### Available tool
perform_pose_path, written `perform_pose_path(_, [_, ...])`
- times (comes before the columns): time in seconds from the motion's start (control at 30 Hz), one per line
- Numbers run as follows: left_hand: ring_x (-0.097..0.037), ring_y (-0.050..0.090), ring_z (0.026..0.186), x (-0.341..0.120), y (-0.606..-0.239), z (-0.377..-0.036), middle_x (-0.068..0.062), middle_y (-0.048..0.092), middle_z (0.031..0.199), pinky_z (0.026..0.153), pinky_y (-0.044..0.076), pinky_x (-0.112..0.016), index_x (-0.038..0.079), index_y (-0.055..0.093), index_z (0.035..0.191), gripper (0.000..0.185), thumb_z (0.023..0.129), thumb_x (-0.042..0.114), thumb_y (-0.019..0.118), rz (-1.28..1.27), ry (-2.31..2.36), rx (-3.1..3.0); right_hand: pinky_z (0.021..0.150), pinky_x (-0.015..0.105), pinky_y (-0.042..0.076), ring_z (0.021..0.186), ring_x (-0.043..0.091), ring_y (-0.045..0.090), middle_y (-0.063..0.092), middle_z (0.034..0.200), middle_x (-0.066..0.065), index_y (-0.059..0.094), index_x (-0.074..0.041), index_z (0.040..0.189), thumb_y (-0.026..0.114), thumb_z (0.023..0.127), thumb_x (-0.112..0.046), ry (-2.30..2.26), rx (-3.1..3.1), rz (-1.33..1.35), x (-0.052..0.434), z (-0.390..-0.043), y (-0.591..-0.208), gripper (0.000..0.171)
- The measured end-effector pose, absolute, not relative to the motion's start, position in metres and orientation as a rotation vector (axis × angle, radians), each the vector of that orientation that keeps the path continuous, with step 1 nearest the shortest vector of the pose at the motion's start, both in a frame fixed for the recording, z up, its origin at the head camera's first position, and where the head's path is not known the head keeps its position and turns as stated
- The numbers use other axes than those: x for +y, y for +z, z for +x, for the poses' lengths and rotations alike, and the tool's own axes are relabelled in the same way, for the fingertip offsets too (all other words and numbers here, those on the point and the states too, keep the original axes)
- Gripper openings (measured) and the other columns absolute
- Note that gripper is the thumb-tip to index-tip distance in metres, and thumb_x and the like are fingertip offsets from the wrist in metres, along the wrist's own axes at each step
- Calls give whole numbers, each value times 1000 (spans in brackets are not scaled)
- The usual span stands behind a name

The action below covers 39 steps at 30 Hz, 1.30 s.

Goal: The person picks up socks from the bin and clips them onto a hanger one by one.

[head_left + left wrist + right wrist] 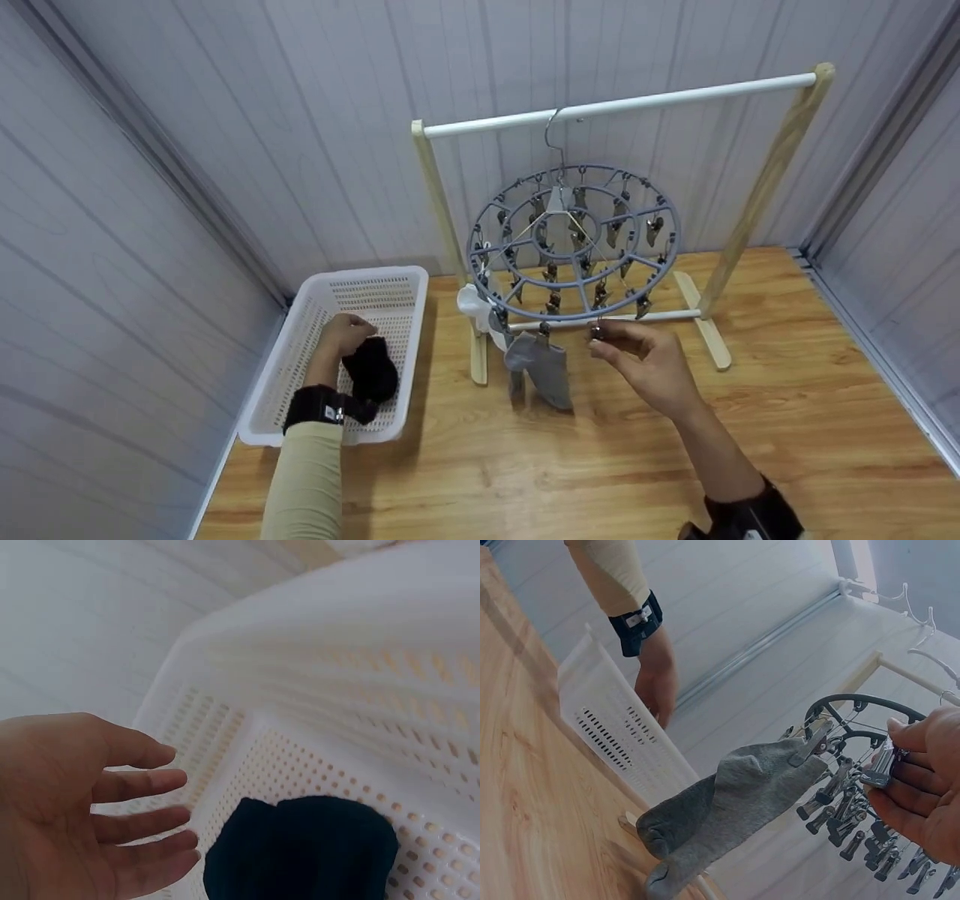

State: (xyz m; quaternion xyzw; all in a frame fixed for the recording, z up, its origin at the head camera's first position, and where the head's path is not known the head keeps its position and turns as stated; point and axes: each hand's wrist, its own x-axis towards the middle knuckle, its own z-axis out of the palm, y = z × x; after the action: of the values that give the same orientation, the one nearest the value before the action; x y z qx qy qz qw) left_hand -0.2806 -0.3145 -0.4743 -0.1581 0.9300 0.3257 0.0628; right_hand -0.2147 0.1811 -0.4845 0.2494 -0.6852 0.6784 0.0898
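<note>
Right hand (646, 364) pinches a clip (597, 331) right of centre, probably to stop it swinging; left hand (346, 334), fingers loose and empty, hangs beside the black cloth (371, 371) in the lower-left basket (375, 274).

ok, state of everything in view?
Left hand: over basket, fingers relaxed, holding nothing
Right hand: pinching a clip
Pinched clip: nothing hanging from it
Grey socks: clipped, hanging
White item: hanging at hanger's edge
Black cloth: bunched, inside basket
Basket: upright, on floor
Round hanger: hooked on rack
Rack: standing
</note>
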Motion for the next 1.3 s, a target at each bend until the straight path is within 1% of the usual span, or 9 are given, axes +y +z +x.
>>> perform_pose_path(0.07, [-40, 65, 107, -317, -477, -278, -29, 67, 119, 98, 54, -50, -14, 65, 123, 42, 99, 20, 65, -503, 977, 2792, 86, 35, 62, 99, 23, 76, 77, 110, 17, 75, 4, 122, 76, 94, 5, 2011, -2038, 755, 181, -215, -485, 28])
perform_pose_path(0.13, [-43, 64, 111, -319, -480, -275, -30, 67, 121, 102, 51, -52, -14, 64, 123, 42, 98, 19, 64, -521, 998, 2758, 87, 34, 62, 101, 23, 76, 78, 110, 14, 76, 2, 122, 77, 93, 4, 2001, -2038, 768, 180, -215, -485, 28])
perform_pose_path(0.4, [-34, 65, 104, -324, -489, -279, -27, 66, 122, 102, 52, -52, -14, 61, 127, 38, 99, 12, 60, -524, 1214, 2590, 87, 32, 62, 99, 20, 76, 78, 110, 13, 76, 2, 121, 77, 93, 6, 1981, -2037, 761, 181, -215, -486, 29])
perform_pose_path(0.53, [-31, 65, 98, -323, -493, -284, -22, 70, 114, 101, 52, -52, -13, 63, 125, 36, 98, 10, 60, -541, 1223, 2585, 87, 32, 62, 99, 20, 76, 77, 111, 13, 76, 3, 121, 77, 93, 7, 1975, -2041, 760, 182, -214, -485, 29])
perform_pose_path(0.67, [-34, 65, 97, -324, -497, -285, -26, 71, 113, 101, 52, -53, -14, 65, 121, 35, 96, 10, 61, -548, 1145, 2634, 87, 32, 62, 100, 20, 75, 77, 111, 15, 76, 3, 121, 77, 93, 7, 1983, -2043, 753, 182, -214, -485, 28])
perform_pose_path(0.83, [-38, 63, 107, -327, -502, -286, -29, 67, 127, 103, 50, -55, -12, 64, 128, 40, 94, 9, 62, -608, 1192, 2612, 87, 33, 62, 99, 20, 76, 77, 110, 15, 77, 3, 119, 77, 92, 7, 1997, -2039, 737, 181, -214, -484, 27])
perform_pose_path(1.03, [-43, 56, 122, -330, -499, -283, -30, 58, 137, 104, 48, -62, -9, 56, 138, 49, 98, 19, 62, -684, 1134, 2619, 86, 31, 62, 97, 19, 76, 78, 108, 12, 77, 3, 118, 77, 92, 7, 1984, -2033, 747, 181, -214, -482, 26])
perform_pose_path(1.13, [-43, 55, 123, -331, -496, -281, -27, 58, 134, 105, 47, -62, -10, 54, 139, 51, 98, 19, 65, -693, 1144, 2608, 86, 31, 62, 97, 19, 76, 78, 107, 13, 77, 3, 117, 78, 92, 6, 1978, -2032, 751, 181, -214, -482, 26])
perform_pose_path(1.3, [-40, 60, 119, -333, -498, -283, -21, 65, 122, 107, 48, -59, -10, 59, 132, 46, 96, 15, 72, -691, 1195, 2576, 87, 31, 62, 97, 20, 76, 77, 108, 20, 77, 1, 118, 77, 93, 6, 1976, -2027, 760, 182, -215, -484, 26])
